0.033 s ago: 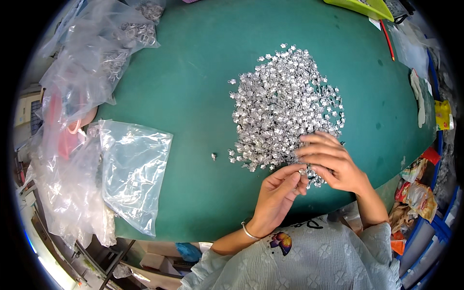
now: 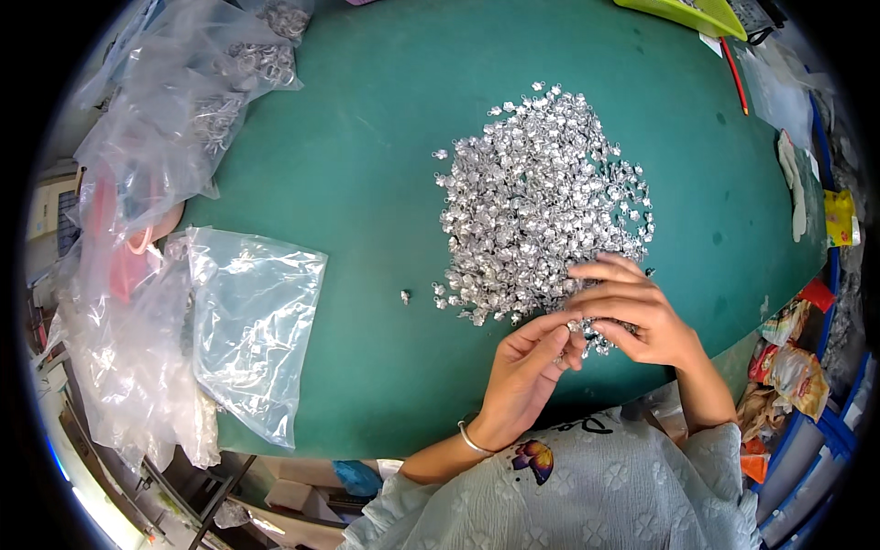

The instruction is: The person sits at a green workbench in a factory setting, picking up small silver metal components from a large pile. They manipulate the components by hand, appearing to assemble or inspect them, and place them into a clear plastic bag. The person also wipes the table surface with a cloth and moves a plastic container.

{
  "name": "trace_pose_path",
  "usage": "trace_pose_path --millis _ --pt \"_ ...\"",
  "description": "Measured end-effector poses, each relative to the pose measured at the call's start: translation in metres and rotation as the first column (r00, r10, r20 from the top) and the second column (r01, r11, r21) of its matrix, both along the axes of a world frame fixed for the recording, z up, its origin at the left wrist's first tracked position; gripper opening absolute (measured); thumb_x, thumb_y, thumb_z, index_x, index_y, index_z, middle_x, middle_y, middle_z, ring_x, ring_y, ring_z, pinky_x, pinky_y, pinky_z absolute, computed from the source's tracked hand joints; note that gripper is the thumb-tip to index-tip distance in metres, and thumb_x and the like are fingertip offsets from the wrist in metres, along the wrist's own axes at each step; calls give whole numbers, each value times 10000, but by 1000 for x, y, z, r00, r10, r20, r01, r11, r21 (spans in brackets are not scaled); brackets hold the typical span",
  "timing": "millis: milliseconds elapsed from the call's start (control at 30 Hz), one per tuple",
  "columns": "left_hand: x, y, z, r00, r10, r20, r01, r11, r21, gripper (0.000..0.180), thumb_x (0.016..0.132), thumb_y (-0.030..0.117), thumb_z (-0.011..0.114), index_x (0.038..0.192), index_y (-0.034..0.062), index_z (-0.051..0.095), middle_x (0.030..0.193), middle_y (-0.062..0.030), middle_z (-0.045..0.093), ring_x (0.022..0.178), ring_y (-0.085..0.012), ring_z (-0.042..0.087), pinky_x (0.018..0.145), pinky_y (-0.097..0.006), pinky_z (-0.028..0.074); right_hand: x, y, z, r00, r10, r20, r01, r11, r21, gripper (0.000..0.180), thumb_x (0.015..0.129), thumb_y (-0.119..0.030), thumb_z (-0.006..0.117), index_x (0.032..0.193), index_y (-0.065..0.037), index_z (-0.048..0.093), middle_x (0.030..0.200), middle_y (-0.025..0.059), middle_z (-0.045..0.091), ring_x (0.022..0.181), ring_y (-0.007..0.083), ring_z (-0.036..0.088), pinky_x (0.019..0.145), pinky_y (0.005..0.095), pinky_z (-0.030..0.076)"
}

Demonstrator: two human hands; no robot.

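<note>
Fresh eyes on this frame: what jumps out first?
The big heap of small silvery pieces, glinting around the middle of the green tabletop. Next, the left hand and right hand, close together at the heap's near edge, the left pinching one tiny metal piece. Then the shiny clear plastic bag lying on the tabletop's left side.
</note>
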State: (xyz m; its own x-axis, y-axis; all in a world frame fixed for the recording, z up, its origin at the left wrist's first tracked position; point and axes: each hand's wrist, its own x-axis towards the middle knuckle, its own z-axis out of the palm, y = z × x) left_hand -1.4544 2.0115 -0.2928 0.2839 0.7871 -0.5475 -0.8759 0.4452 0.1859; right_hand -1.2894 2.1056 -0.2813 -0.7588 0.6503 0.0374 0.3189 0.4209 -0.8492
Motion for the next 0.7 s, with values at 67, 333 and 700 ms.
trace_pose_path --millis 67,333,700 --pt "0 -2 -2 1000 14 0 -14 1000 0 229 887 80 516 1095 -1 566 859 -64 581 704 -107 485 674 -245 416 0 0 -1 990 -59 -127 54 998 -44 112 717 13 625 820 -28 641 776 67 640 899 247 601 838 416 408" --pt "3 -3 -6 997 73 -26 -75 995 -62 247 894 86 506 1128 29 560 902 -84 605 699 -100 475 670 -239 409 -37 61 -13 854 -519 31 467 792 392 144 737 -92 663 844 -8 616 847 87 600 778 230 527 724 332 405" --pt "2 -6 -12 985 133 108 -137 990 31 275 920 99 460 1176 13 518 933 -94 589 749 -105 508 713 -240 424 -51 65 -24 864 -503 29 411 737 536 123 714 -108 686 799 -37 630 838 49 609 793 218 520 706 323 360"
